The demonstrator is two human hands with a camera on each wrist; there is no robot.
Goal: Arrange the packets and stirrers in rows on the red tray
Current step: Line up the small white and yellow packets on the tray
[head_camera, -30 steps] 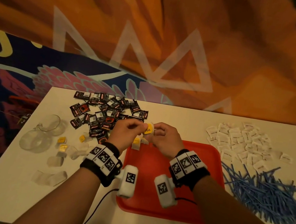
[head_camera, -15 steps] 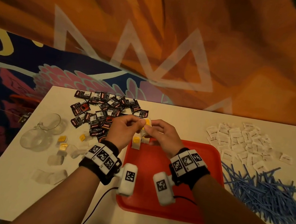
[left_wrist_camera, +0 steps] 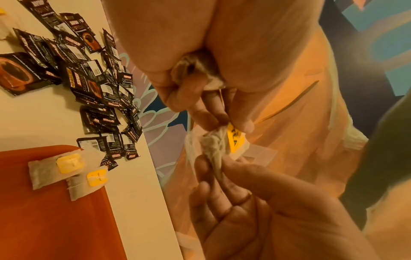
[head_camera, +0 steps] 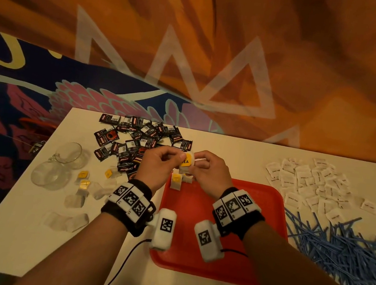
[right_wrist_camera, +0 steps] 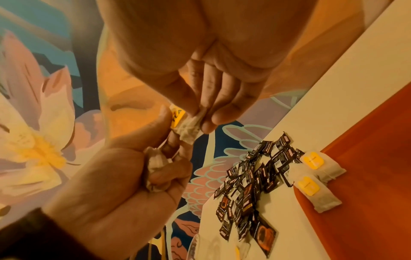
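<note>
Both hands hold one tea bag [head_camera: 186, 162] with a yellow tag above the far left edge of the red tray [head_camera: 188, 204]. My left hand [head_camera: 176, 161] pinches the yellow tag [left_wrist_camera: 235, 139] and keeps a second, crumpled tea bag [right_wrist_camera: 155, 167] tucked in its palm. My right hand [head_camera: 197, 164] pinches the paper pouch [right_wrist_camera: 192, 123] between thumb and fingers. Two tea bags [head_camera: 176, 181] [left_wrist_camera: 55, 168] lie side by side on the tray's far left corner.
The white table holds a pile of black coffee packets [head_camera: 139, 143] behind the tray, white sugar packets [head_camera: 308, 182] at the far right and blue stirrers [head_camera: 340, 248] at the right. Two glass cups [head_camera: 57, 168] and loose tea bags [head_camera: 86, 181] lie at the left.
Both hands have stayed above the tray's far edge, fingering the tea bag. The yellow tag has shifted a little between the fingers. Nothing was set down.
</note>
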